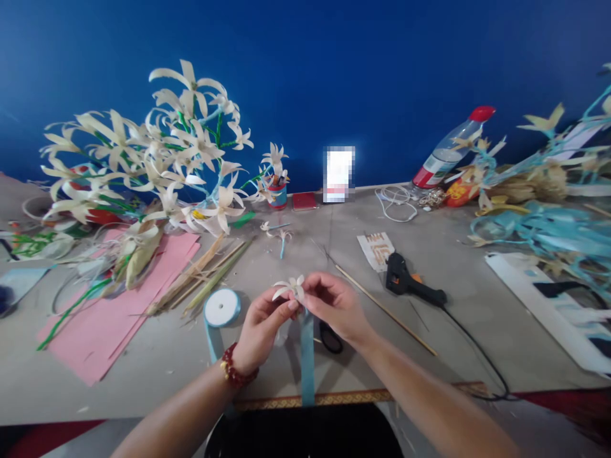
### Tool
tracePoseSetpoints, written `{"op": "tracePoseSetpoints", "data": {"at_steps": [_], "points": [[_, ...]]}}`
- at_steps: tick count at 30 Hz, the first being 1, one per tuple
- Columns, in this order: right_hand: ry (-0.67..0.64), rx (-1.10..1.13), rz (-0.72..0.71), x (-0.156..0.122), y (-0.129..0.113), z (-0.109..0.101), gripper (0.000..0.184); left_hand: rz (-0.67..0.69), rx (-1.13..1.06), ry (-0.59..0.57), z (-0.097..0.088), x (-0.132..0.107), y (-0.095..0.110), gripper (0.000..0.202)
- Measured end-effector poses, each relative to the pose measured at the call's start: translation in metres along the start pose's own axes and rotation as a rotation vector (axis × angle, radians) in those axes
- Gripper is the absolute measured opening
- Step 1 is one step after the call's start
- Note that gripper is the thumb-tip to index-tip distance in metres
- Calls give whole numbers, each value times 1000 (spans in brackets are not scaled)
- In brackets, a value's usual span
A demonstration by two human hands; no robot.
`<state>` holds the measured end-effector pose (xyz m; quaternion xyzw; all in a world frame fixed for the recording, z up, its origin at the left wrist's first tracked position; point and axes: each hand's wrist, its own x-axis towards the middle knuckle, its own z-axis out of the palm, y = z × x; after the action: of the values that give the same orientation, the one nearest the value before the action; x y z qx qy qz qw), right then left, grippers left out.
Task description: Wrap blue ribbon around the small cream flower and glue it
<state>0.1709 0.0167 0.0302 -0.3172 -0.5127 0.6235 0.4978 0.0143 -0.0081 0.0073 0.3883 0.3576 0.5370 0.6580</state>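
Observation:
Between both hands is a small cream handmade flower with narrow curled petals. My left hand pinches it from the left, thumb and fingers together near its base. From the other side, my right hand pinches at the base too, where a light blue ribbon hangs down toward the table's front edge. The fingers hide the flower's stem. Left of my left hand lies the ribbon spool, white-faced, with blue ribbon trailing from it. Black scissor handles show partly under my right hand.
A black glue gun with its cord lies at right, beside a thin stick. Pink paper and dried husks lie left. Finished white flowers stand behind them. A red-capped bottle leans at the back.

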Motion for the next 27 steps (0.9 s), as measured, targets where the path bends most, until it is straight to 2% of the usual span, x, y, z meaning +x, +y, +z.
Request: {"op": "tracePoseSetpoints", "data": {"at_steps": [10, 18, 27], "points": [[109, -83, -16, -1, 2, 1, 12, 21, 19, -6, 2, 0, 0, 10], [69, -29, -14, -1, 2, 3, 14, -22, 17, 37, 6, 1, 5, 7], [127, 1, 40, -5, 8, 4, 18, -17, -12, 53, 6, 0, 4, 9]]}}
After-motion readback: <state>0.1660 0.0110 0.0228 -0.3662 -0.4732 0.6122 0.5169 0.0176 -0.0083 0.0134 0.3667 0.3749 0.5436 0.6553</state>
